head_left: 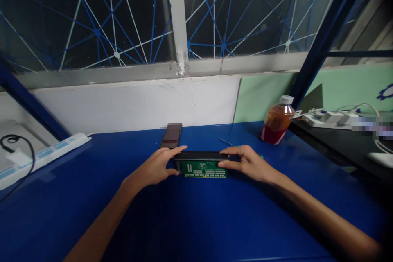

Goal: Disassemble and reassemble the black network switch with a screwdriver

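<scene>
A green circuit board (205, 168) stands on edge, its face toward me, under a long black casing (201, 156) that runs along its top. My left hand (161, 165) grips the left end, thumb low at the front and fingers over the top. At the right end my right hand (245, 163) pinches the casing and board between thumb and fingers. Just beyond my left hand lies a dark phone (171, 136). A thin metal shaft (226, 142), perhaps of a screwdriver, shows behind my right hand, which hides part of it.
A bottle of reddish drink (278, 120) stands at the back right of the blue table (196, 221). On the left lies a white power strip (46, 157) with a black cable. More plugs and cables (334, 118) sit on a dark surface at the right. A wall and windows close off the back.
</scene>
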Motion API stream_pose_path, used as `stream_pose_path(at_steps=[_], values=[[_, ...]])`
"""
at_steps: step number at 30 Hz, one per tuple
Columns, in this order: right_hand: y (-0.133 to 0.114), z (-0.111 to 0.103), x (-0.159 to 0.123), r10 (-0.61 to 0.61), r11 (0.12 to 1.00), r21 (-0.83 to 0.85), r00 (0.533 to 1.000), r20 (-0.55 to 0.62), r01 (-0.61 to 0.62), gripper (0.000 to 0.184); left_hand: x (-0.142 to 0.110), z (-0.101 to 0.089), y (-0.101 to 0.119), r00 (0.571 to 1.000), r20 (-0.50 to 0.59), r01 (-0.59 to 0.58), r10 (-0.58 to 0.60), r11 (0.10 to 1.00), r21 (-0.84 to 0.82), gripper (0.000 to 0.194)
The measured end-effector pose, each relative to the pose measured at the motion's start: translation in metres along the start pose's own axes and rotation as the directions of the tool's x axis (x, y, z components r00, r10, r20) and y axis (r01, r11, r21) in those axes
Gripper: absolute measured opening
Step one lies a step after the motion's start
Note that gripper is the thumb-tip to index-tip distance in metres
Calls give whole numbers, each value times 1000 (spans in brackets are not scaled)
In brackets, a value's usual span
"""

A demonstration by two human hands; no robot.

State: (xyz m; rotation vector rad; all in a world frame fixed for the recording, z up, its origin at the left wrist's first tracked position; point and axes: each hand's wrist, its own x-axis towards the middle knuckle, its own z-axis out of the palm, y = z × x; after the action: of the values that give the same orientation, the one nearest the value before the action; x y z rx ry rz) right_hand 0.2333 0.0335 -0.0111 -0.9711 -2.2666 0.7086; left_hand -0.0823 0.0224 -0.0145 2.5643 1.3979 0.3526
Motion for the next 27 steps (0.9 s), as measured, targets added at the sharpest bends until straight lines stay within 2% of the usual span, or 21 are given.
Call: stream_pose_path(at_steps=[5,8,12,17,21,27], values=[[1,0,0,66,993,100,997,41,-70,34,1,-1,1,999,-14,-31,31,1000,-7,72],[1,0,1,119,966,218,988,103,-140,32,2,-2,4,1000,-8,-30,30,999,-29,73],[1,1,3,167,906,359,969,184,-224,30,2,-4,5,998,56,12,-7,995,-101,80],[3,3,3,191,856,443,959,208,-267,28,0,0,1,990,124,83,-61,980,-181,89],[2,2,2,195,812,500,948,253,-300,27,-1,3,-1,993,91,81,-68,987,-138,86],[-4,0,1,204,747,550,916,346,-374,28,1,3,-5,998,55,-3,12,990,-144,80]])
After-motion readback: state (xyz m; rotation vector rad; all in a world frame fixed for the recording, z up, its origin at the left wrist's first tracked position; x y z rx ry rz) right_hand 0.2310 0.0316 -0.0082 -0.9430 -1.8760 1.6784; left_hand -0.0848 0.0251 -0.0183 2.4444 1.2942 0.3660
